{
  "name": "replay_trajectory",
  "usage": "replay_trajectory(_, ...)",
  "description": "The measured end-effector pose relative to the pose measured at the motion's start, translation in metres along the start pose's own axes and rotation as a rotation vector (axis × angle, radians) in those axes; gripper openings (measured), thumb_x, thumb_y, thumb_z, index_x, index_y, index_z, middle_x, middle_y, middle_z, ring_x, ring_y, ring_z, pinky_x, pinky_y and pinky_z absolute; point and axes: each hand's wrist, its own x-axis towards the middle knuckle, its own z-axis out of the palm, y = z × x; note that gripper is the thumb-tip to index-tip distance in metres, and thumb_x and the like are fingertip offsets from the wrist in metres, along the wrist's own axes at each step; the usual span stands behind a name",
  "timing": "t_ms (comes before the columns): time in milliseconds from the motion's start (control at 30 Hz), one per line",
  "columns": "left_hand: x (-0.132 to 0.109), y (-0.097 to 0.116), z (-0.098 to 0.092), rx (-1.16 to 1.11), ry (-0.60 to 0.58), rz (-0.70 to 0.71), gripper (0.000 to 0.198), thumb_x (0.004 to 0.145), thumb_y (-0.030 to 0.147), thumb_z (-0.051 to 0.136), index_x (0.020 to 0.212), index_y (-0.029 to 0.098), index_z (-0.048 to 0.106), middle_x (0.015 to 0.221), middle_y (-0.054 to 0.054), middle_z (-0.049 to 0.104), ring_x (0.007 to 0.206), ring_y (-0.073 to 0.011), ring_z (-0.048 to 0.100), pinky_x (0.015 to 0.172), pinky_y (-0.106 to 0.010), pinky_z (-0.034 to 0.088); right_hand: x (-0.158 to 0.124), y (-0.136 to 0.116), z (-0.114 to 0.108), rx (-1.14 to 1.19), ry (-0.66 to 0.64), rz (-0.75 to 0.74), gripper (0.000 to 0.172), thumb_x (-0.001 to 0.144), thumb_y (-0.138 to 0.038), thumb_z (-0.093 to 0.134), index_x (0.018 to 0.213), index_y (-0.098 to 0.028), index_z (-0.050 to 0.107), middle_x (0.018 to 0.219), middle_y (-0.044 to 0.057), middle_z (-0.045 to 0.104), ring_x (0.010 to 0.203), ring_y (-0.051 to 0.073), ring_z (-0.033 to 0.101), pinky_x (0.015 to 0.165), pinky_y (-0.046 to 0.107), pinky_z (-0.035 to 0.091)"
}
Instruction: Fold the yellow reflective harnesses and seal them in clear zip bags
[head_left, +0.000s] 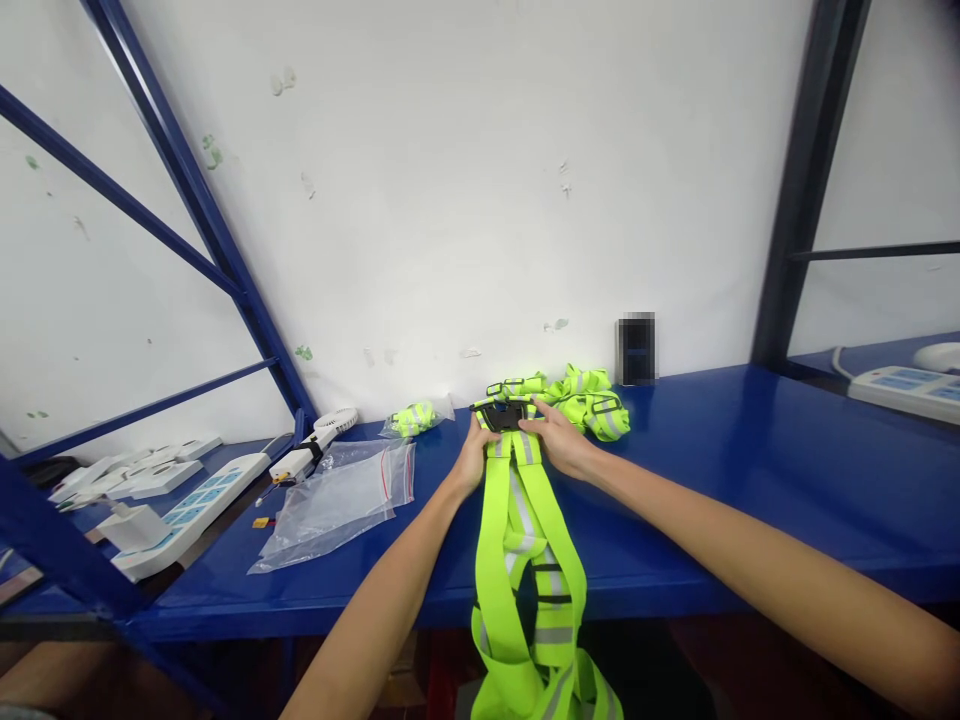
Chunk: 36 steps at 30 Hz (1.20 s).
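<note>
A neon-yellow reflective harness with grey stripes hangs from my hands over the front edge of the blue table. At its top is a black buckle, held between both hands just above the tabletop. My left hand is closed on the buckle's left side, thumb on the near face. On the other side my right hand grips the right end of the buckle and the strap. Behind them lies a bundle of similar neon straps. Parts of the fingers are hidden behind the buckle.
Clear zip bags lie left of my hands, and a small bag with a folded neon strap sits behind. A white handheld fan and a power strip are further left. A dark box stands against the wall.
</note>
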Motion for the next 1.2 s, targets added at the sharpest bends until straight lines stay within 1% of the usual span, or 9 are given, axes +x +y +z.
replay_trajectory(133, -0.001, 0.001, 0.002, -0.069, 0.051, -0.032, 0.059, 0.065, 0.026, 0.066, 0.122, 0.020, 0.050, 0.095, 0.000, 0.069, 0.086, -0.0195, 0.065, 0.079, -0.030, 0.049, 0.003, 0.005, -0.002, 0.003, -0.059, -0.031, 0.075, 0.071, -0.015, 0.068, 0.139, -0.021, 0.039, 0.116, 0.011, 0.067, 0.099, 0.024, 0.066, 0.091, 0.038, 0.052)
replay_trajectory(267, 0.001, 0.007, 0.007, -0.123, 0.046, -0.041, 0.056, 0.074, 0.051, 0.061, 0.118, 0.017, 0.058, 0.098, -0.004, 0.071, 0.093, -0.0246, 0.066, 0.082, -0.034, 0.050, 0.008, 0.011, -0.007, -0.087, 0.037, -0.096, 0.076, 0.066, -0.020, 0.074, 0.137, -0.026, 0.044, 0.133, 0.012, 0.056, 0.120, 0.027, 0.056, 0.096, 0.039, 0.049)
replay_trajectory(400, -0.001, 0.014, 0.013, -0.124, -0.044, -0.111, 0.070, 0.075, 0.073, 0.051, 0.113, 0.016, 0.064, 0.099, -0.008, 0.073, 0.097, -0.0282, 0.067, 0.085, -0.038, 0.051, 0.011, 0.012, -0.012, -0.288, 0.067, -0.332, 0.048, 0.066, -0.023, 0.072, 0.113, -0.025, 0.062, 0.121, 0.008, 0.063, 0.129, 0.029, 0.046, 0.101, 0.041, 0.043)
replay_trajectory(500, -0.004, 0.018, 0.016, -0.132, -0.068, -0.211, 0.066, 0.073, 0.068, 0.059, 0.113, 0.016, 0.064, 0.098, -0.008, 0.073, 0.096, -0.0285, 0.067, 0.086, -0.038, 0.052, 0.010, 0.010, -0.013, -0.354, 0.094, -0.435, 0.033, 0.066, -0.022, 0.069, 0.099, -0.024, 0.066, 0.111, 0.006, 0.066, 0.122, 0.028, 0.051, 0.097, 0.039, 0.043)
replay_trajectory(600, -0.005, 0.021, 0.015, -0.166, -0.076, -0.244, 0.058, 0.073, 0.059, 0.064, 0.110, 0.015, 0.064, 0.098, -0.009, 0.072, 0.097, -0.0290, 0.067, 0.086, -0.039, 0.052, 0.008, 0.005, -0.011, -0.288, 0.088, -0.361, 0.030, 0.065, -0.025, 0.068, 0.095, -0.022, 0.066, 0.101, 0.005, 0.067, 0.100, 0.026, 0.061, 0.083, 0.035, 0.048)
replay_trajectory(767, -0.003, 0.025, 0.006, -0.198, 0.019, -0.085, 0.055, 0.062, 0.032, 0.079, 0.111, 0.017, 0.059, 0.095, -0.005, 0.071, 0.092, -0.0252, 0.068, 0.087, -0.038, 0.052, 0.003, -0.010, -0.007, -0.014, -0.065, -0.214, 0.027, 0.070, -0.036, 0.067, 0.091, -0.020, 0.066, 0.092, 0.005, 0.068, 0.085, 0.021, 0.063, 0.070, 0.029, 0.049)
replay_trajectory(900, -0.001, 0.027, -0.001, -0.142, 0.065, -0.057, 0.077, 0.054, 0.020, 0.083, 0.125, 0.018, 0.053, 0.093, -0.004, 0.072, 0.087, -0.0250, 0.070, 0.085, -0.039, 0.053, 0.000, -0.013, -0.007, 0.013, -0.145, -0.172, 0.053, 0.067, -0.030, 0.074, 0.117, -0.025, 0.059, 0.095, 0.004, 0.069, 0.085, 0.021, 0.065, 0.076, 0.032, 0.052)
replay_trajectory(1000, 0.000, 0.028, -0.004, -0.083, 0.054, -0.027, 0.075, 0.053, 0.022, 0.085, 0.123, 0.015, 0.057, 0.096, -0.007, 0.073, 0.087, -0.0257, 0.070, 0.085, -0.038, 0.054, 0.000, -0.008, -0.006, -0.001, -0.165, -0.034, 0.078, 0.069, -0.029, 0.075, 0.139, -0.031, 0.041, 0.109, 0.005, 0.068, 0.089, 0.023, 0.066, 0.076, 0.036, 0.054)
replay_trajectory(1200, 0.002, 0.011, -0.002, 0.083, 0.049, 0.038, 0.062, 0.069, 0.027, 0.078, 0.126, 0.022, 0.054, 0.120, -0.007, 0.066, 0.108, -0.0251, 0.064, 0.096, -0.036, 0.048, 0.008, 0.001, -0.008, -0.030, -0.089, -0.152, 0.065, 0.070, -0.021, 0.069, 0.130, -0.030, 0.047, 0.111, 0.004, 0.067, 0.088, 0.021, 0.065, 0.075, 0.033, 0.053)
